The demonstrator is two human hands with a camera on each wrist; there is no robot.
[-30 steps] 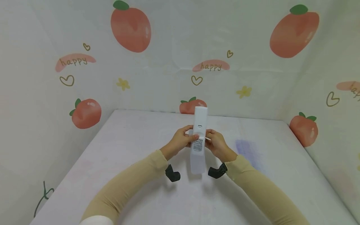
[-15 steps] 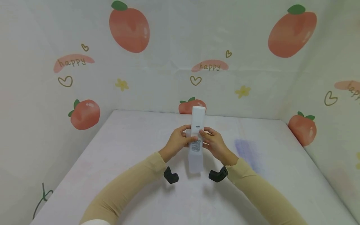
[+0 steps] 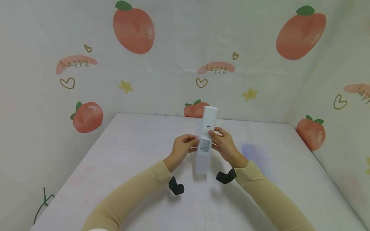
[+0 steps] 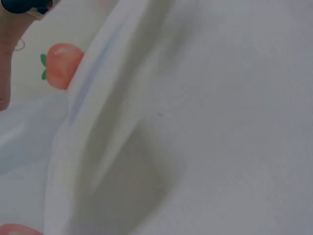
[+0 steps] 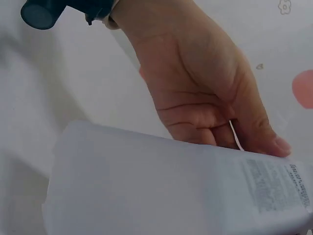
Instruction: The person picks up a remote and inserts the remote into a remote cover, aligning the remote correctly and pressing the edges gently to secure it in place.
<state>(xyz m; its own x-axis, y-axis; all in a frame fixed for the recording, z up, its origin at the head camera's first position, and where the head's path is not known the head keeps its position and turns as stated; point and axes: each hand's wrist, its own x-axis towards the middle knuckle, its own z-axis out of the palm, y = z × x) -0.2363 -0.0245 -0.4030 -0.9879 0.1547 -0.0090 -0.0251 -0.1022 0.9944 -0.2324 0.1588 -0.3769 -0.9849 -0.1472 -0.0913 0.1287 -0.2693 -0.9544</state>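
A long white device [image 3: 206,134] stands nearly upright before me, its top leaning right, with a small port and a printed label facing me. Its lower end is frosted and paler. My right hand [image 3: 227,146] holds it from the right, thumb on the front face below the port and fingers partly hidden behind. On the other side my left hand [image 3: 180,149] pinches its left edge beside the label. In the right wrist view the left hand [image 5: 195,83] lies along the long edge, fingertips hidden. The left wrist view catches the device's frosted end [image 4: 29,134] at the left margin.
A white table surface [image 3: 138,192] lies beneath the hands. White cloth walls [image 3: 173,38] printed with red fruit surround it. Black wrist cameras [image 3: 176,186] hang inside both wrists. A dark green cord [image 3: 44,203] is at the lower left.
The device's top has tilted to the right. My right thumb has come onto its front face. My left thumb has slid off the label to the left edge.
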